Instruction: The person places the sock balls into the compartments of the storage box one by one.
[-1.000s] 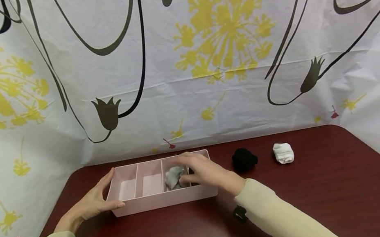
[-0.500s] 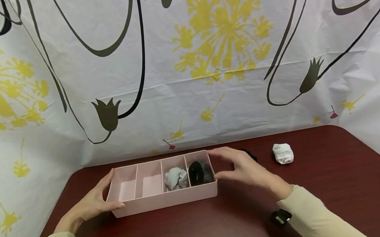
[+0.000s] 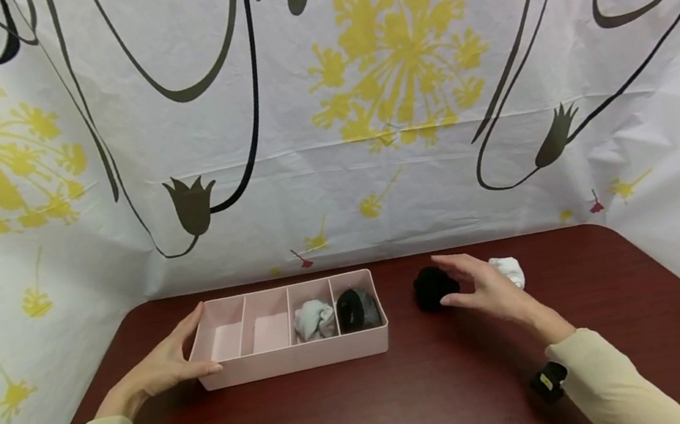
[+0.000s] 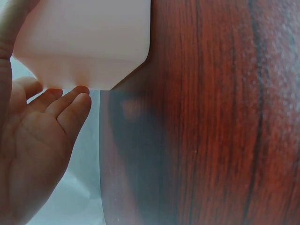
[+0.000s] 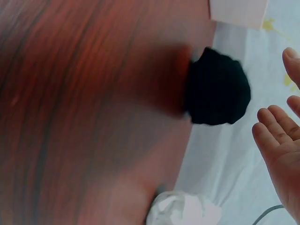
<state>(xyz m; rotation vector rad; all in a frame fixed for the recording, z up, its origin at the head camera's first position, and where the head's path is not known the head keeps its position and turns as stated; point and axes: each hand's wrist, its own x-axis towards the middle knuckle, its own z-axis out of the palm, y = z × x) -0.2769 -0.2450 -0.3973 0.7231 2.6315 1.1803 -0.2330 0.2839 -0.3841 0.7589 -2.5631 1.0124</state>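
Observation:
My left hand (image 3: 153, 364) holds the left end of a pink divided box (image 3: 297, 360), thumb at the front and fingers toward the back. In the left wrist view its fingertips touch the box's wall (image 4: 89, 33). A light grey sock-like bundle (image 3: 315, 320) lies in the third compartment from the left. The rightmost compartment holds a dark grey and black sock-like bundle (image 3: 365, 309). My right hand (image 3: 493, 291) is just right of a balled black sock-like bundle (image 3: 431, 289), fingers extended and nothing gripped. In the right wrist view a gap shows between hand and black bundle (image 5: 218, 88).
Behind my right hand sits a white folded sock-like bundle (image 3: 510, 271), partly hidden by it. Everything stands on a dark red wood table (image 3: 359, 416). A patterned white sheet (image 3: 287, 213) hangs behind the table's back edge.
My right hand has moved right, from over the box's right compartments, past its right end, to beside the black bundle. The left hand stays at the box's left end.

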